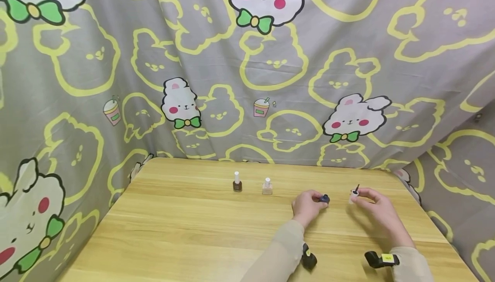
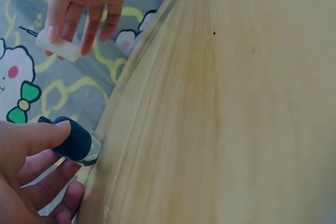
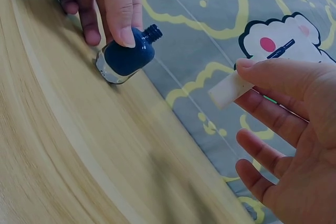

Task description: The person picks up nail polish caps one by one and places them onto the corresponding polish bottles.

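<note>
A: Where is the blue bottle [image 3: 128, 53]?

B: In the person's left hand [image 1: 307, 206], over the right part of the table [image 1: 174, 222]. It is tilted, its neck [image 3: 153, 33] bare. Whether its base touches the table cannot be told.

A: How do the fingers lie there?

B: Thumb and fingers pinch the bottle's sides; the lower fingers are bent beneath.

A: And the cap [image 3: 229, 90]?

B: White, in the right hand [image 1: 380, 215], well clear of the bottle. Thumb and forefinger pinch it, while the other fingers stand a little spread. Its brush [image 3: 281, 49] is dark and points upward, away from the bottle.

A: What stands farther out?

B: To the left of both hands, near the table's back edge, a dark bottle [image 1: 237, 185] and a pale bottle [image 1: 267, 187], upright, apart, both white-capped. Behind the table hangs a grey cloth [image 1: 220, 67] with rabbits and yellow outlines.
</note>
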A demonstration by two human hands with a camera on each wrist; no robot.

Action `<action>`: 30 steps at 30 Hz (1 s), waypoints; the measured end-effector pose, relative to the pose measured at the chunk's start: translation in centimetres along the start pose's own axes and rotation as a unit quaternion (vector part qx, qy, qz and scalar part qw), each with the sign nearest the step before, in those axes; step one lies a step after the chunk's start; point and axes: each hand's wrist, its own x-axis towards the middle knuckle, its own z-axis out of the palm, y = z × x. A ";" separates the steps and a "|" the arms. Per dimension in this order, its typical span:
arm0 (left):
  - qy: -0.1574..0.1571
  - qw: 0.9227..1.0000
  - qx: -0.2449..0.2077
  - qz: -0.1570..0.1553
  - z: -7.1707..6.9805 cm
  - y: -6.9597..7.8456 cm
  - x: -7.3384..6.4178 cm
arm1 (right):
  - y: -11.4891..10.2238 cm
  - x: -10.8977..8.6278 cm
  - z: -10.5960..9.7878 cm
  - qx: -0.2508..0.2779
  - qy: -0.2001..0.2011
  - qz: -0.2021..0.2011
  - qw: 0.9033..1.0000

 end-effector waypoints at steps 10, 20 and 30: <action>-0.022 0.998 -0.051 -0.001 -1.2 -0.4 -0.3 | -1.1 -0.4 0.4 -0.032 -0.005 -0.008 0.999; -0.044 0.989 -0.144 -0.013 -2.0 -0.9 -0.7 | -1.8 -0.4 0.5 -0.033 -0.008 -0.026 0.999; -0.047 0.982 -0.183 -0.011 -3.2 -1.5 -1.3 | -2.4 -0.4 0.7 -0.026 -0.015 -0.025 0.999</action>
